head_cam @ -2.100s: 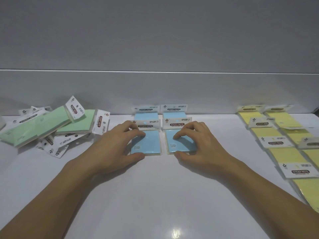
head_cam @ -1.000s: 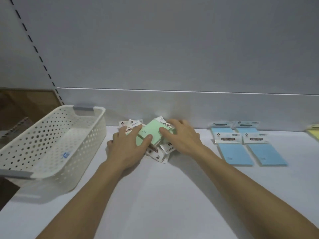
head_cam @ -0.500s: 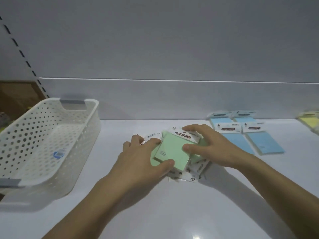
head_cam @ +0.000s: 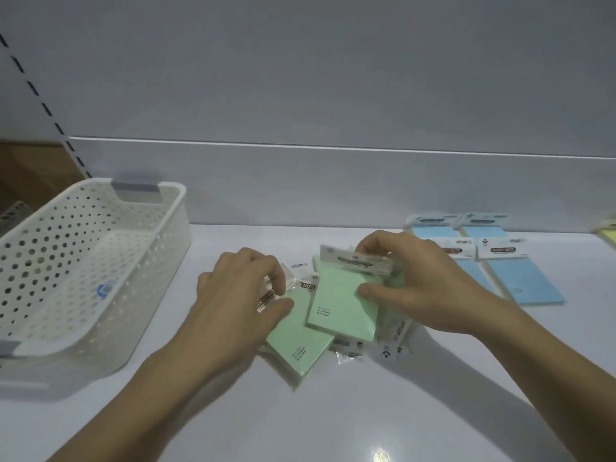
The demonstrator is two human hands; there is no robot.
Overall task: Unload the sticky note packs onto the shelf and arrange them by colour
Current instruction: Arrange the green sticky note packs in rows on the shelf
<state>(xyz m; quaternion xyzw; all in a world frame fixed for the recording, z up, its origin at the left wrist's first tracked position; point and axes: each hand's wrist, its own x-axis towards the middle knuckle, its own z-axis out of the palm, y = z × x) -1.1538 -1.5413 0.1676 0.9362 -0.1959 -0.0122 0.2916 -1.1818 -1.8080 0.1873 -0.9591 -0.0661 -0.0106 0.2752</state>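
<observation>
Sorting the green sticky note packs (head_cam: 383, 335), heaped mid-shelf between basket (head_cam: 166, 248) and blue packs (head_cam: 520, 281). Gripping top green pack (head_cam: 343, 301) with right hand (head_cam: 420, 288): fingers curled over its header card (head_cam: 356, 261), thumb pressed on the green face. Pinching a lower green pack (head_cam: 296, 345) with left hand (head_cam: 240, 295) at its header end, thumb on top. Reading the step as: split the heap, lay out a green row. Lift the top pack clear before moving it sideways; otherwise risk of dragging the loose packs underneath along. Grip the pad body, not just the thin header, likely to flex. Pin the rest of the heap with the left while peeling off. Copy the blue layout: 2 columns, headers toward back panel (head_cam: 300, 185), edges squared. Room: plenty of bare shelf (head_cam: 333, 415) on the near side and between heap and basket. Tighter on the right, blue packs just beside the right wrist, so no sweeping the forearm that way. Set the green row left of blue, short of the basket wall. Near shelf edge not in view, so no pulling packs far toward the body. Yellow pack (head_cam: 608, 231) barely showing at far right. Nothing visible inside the basket from here, so probably green as the last colour to place.
</observation>
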